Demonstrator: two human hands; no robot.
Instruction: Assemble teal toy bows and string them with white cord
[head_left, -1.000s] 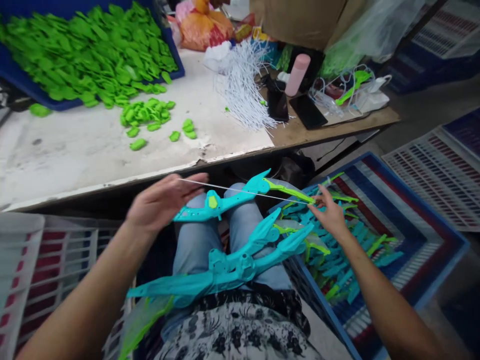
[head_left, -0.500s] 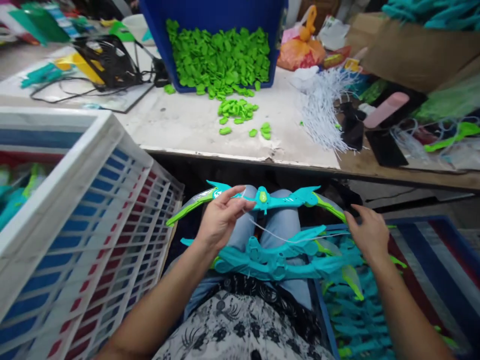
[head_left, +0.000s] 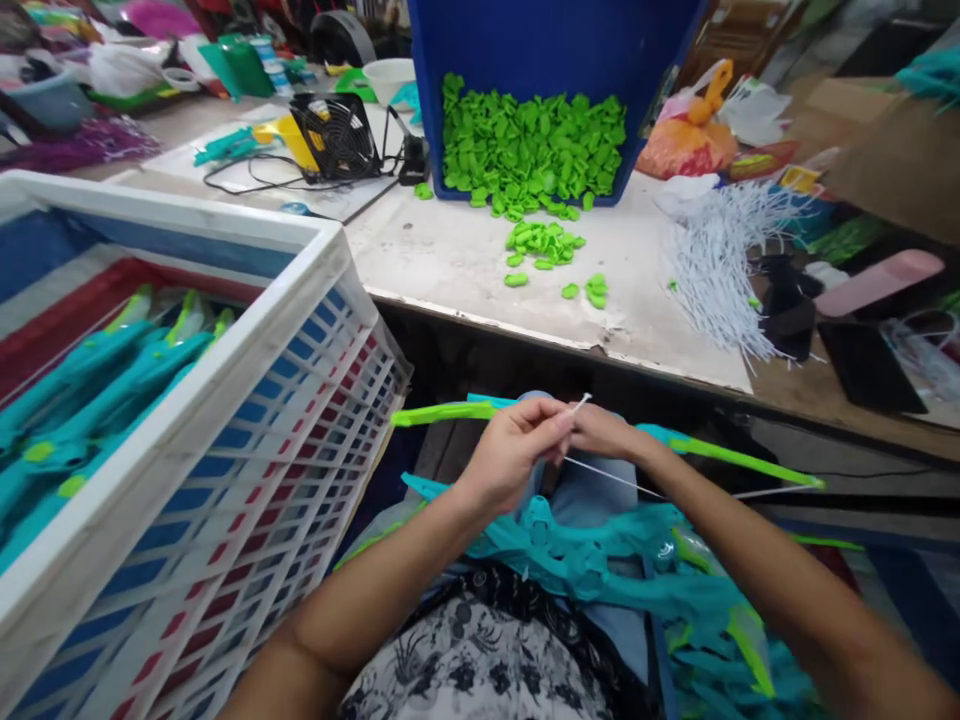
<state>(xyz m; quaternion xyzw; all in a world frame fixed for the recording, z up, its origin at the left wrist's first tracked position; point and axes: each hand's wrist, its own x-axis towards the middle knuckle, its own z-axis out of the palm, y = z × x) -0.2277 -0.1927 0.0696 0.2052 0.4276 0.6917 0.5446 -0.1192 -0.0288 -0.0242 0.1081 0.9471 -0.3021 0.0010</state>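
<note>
Above my lap lies a toy bow (head_left: pixel 750 462) with lime-green arms and a teal middle, mostly covered by my hands. The fingers of my left hand (head_left: pixel 514 450) pinch a white string (head_left: pixel 615 478) near its end, which pokes up between the hands. From there the string runs right to the bow's green tip. My right hand (head_left: pixel 606 432) touches the left one and is closed at the bow's middle; its fingertips are hidden. Closer to my body, more teal toy bows (head_left: pixel 547 550) rest across my legs.
A white crate (head_left: pixel 337 300) holding finished-looking teal bows (head_left: pixel 112 390) stands left. On the table (head_left: pixel 450 250) are a blue bin (head_left: pixel 540 50) of green pieces (head_left: pixel 532 145), a small fan (head_left: pixel 335 135) and a bundle of white strings (head_left: pixel 727 260). More bows fill a container lower right.
My right hand has moved left from the bow's right tip to its middle, meeting my left hand. The bow has turned, with its green edges facing up. The view has swung left.
</note>
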